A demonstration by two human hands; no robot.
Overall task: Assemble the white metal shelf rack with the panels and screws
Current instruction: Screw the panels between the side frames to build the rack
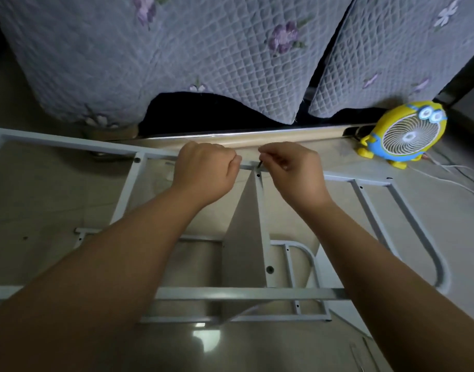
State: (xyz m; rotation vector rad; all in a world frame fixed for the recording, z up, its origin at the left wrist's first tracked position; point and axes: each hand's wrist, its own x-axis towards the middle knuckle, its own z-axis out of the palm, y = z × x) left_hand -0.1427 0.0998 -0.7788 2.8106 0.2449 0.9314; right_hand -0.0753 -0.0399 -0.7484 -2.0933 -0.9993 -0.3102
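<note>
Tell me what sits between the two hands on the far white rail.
In the head view, between the left hand and right hand: a short bare stretch of white metal rail and a small dark screw-like piece.

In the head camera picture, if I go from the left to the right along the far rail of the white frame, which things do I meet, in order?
Left hand closed on the rail → small dark tool in the fingertips of the right hand → right hand → yellow cartoon fan standing on the floor, past the frame's end.
</note>
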